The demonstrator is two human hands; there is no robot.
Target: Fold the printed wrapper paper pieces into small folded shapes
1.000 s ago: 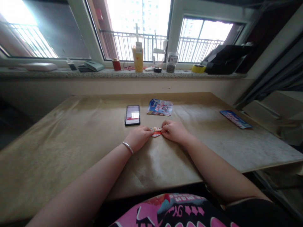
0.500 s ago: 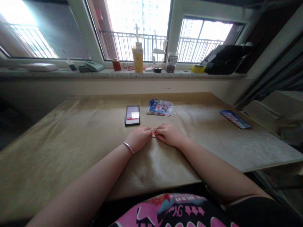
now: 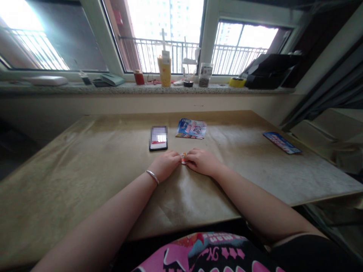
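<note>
Between my two hands, low over the table (image 3: 113,181), is a small printed paper piece (image 3: 183,158) in orange and white, apparently folded. My left hand (image 3: 166,164), with a silver bangle at the wrist, pinches its left edge. The fingers of my right hand (image 3: 202,161) are closed on its right edge. Most of the paper is covered by the fingertips. Just beyond my left hand lies a phone (image 3: 159,138) with a lit, partly blurred screen. A stack of blue printed leaflets (image 3: 191,128) lies beyond my right hand.
Another blue leaflet (image 3: 281,142) rests near the table's right edge. Along the stone windowsill (image 3: 113,89) stand a tall yellow drink cup (image 3: 165,71), a red-brown jar (image 3: 139,77), clear containers, yellow tape (image 3: 237,82) and a black object (image 3: 269,71). Boxes (image 3: 334,126) are at the right.
Almost nothing differs. Both hands keep hold of the paper piece at the same spot, and the view has shifted very slightly.
</note>
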